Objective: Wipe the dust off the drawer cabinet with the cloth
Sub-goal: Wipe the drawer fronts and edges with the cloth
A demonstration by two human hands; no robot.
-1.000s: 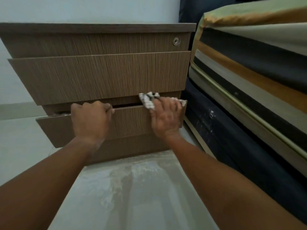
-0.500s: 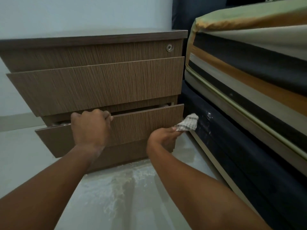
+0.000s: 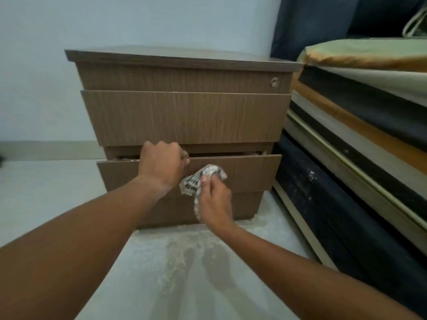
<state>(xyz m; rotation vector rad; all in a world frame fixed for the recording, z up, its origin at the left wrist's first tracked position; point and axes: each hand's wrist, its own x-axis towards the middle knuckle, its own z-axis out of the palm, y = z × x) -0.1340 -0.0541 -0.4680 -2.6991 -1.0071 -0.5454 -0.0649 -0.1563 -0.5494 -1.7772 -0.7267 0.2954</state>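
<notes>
2 hands work at the drawer cabinet, which stands on the floor just beside a stack of mattresses. The left hand is curled closed over the top edge of the bottom drawer, which sits slightly pulled out. The right hand pinches the checked cloth against that drawer's front. To wipe well, I judge the left hand should steady the drawer while the cloth spreads flatter and travels along the grain in overlapping strokes, edge to edge, then along the dusty top lip.
</notes>
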